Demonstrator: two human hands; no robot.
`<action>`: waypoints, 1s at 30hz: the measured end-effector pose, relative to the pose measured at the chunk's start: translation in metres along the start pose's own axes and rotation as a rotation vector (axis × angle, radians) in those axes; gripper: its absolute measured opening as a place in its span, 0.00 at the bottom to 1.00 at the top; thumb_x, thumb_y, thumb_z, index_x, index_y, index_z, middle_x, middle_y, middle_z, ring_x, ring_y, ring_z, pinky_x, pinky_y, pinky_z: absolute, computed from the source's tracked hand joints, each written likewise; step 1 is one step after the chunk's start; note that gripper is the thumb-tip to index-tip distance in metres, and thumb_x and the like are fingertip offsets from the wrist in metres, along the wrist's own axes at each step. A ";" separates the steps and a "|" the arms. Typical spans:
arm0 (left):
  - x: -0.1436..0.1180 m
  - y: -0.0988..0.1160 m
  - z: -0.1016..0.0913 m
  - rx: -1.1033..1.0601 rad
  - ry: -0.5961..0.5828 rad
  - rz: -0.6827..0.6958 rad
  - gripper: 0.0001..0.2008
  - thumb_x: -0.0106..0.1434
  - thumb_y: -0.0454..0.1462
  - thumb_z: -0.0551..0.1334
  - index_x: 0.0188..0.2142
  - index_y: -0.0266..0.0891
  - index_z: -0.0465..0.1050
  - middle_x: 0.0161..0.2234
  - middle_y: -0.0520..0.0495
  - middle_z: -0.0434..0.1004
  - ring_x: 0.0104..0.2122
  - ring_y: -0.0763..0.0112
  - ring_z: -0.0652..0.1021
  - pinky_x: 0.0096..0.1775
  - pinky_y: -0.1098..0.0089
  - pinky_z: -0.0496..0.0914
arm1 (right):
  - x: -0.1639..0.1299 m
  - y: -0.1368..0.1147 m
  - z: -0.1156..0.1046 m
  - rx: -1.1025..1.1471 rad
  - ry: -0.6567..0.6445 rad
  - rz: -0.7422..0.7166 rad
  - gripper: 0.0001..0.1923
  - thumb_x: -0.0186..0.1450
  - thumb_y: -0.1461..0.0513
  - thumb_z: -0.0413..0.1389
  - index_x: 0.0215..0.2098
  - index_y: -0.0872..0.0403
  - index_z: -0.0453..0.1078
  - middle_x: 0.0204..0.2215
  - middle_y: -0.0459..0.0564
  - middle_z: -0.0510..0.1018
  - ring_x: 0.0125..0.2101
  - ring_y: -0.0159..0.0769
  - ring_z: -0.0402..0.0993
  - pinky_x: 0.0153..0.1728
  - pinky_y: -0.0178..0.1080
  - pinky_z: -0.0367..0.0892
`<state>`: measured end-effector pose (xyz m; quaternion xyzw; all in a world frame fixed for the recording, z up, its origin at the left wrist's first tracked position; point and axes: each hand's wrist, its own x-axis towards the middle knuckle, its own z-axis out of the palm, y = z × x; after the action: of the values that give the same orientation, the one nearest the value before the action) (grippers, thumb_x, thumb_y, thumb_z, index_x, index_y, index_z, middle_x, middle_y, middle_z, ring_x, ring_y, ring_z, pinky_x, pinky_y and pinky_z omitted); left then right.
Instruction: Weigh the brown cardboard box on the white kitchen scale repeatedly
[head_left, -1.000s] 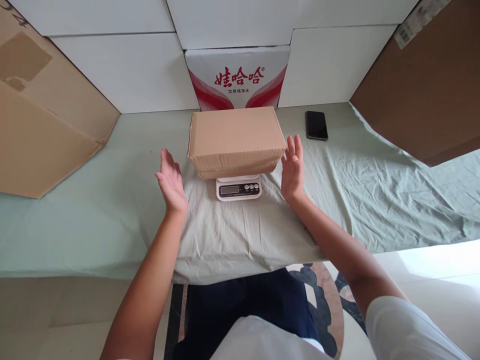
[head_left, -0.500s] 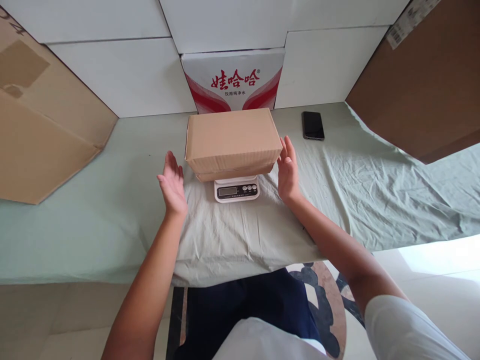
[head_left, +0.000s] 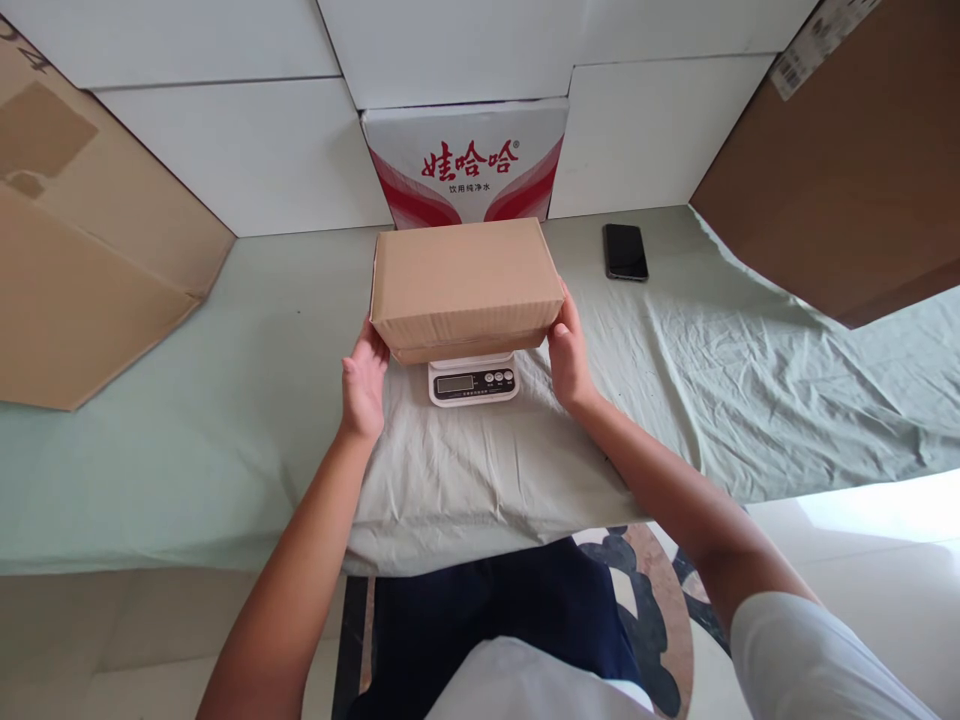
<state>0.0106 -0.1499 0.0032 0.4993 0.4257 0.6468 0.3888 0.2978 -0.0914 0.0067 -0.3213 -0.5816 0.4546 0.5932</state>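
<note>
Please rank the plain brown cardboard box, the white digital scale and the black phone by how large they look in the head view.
1. Plain brown cardboard box, clearly largest.
2. White digital scale, though the box hides part of it.
3. Black phone, smallest; it also lies farther from the camera.

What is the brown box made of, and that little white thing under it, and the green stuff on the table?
The brown box looks like corrugated cardboard: matt tan, with fine ribs along its front edge. The kitchen scale beneath it seems to be smooth white plastic, slightly glossy, with a grey display and round buttons. The green sheet is cloth, probably cotton: soft, matt and full of wrinkles and folds.
</note>
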 end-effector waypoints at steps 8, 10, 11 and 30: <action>-0.006 0.003 0.010 0.022 -0.068 0.043 0.42 0.65 0.70 0.48 0.66 0.51 0.71 0.71 0.43 0.68 0.73 0.48 0.64 0.73 0.51 0.58 | -0.006 -0.007 0.010 0.014 -0.046 -0.013 0.35 0.69 0.40 0.53 0.72 0.32 0.57 0.77 0.33 0.56 0.80 0.46 0.42 0.82 0.57 0.38; -0.007 0.005 0.011 0.038 -0.078 0.058 0.43 0.65 0.70 0.48 0.67 0.51 0.70 0.71 0.43 0.69 0.74 0.49 0.64 0.73 0.52 0.57 | -0.006 -0.008 0.012 0.010 -0.052 -0.015 0.36 0.68 0.40 0.54 0.72 0.32 0.55 0.77 0.33 0.56 0.80 0.46 0.42 0.82 0.56 0.40; -0.008 0.006 0.012 0.041 -0.083 0.063 0.43 0.64 0.70 0.48 0.67 0.51 0.70 0.71 0.43 0.69 0.74 0.49 0.64 0.73 0.52 0.57 | -0.006 -0.007 0.013 0.004 -0.052 -0.015 0.37 0.68 0.39 0.54 0.72 0.32 0.55 0.77 0.34 0.56 0.80 0.46 0.42 0.81 0.56 0.41; 0.058 0.028 0.019 -0.002 -0.149 0.065 0.42 0.64 0.72 0.46 0.64 0.54 0.70 0.71 0.47 0.67 0.76 0.50 0.59 0.76 0.47 0.50 | 0.065 -0.003 0.015 -0.041 -0.062 -0.178 0.42 0.64 0.33 0.52 0.71 0.33 0.53 0.75 0.37 0.58 0.79 0.52 0.45 0.79 0.62 0.48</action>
<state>0.0151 -0.1021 0.0506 0.5592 0.3783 0.6205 0.3989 0.2777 -0.0355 0.0364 -0.2663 -0.6351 0.3980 0.6062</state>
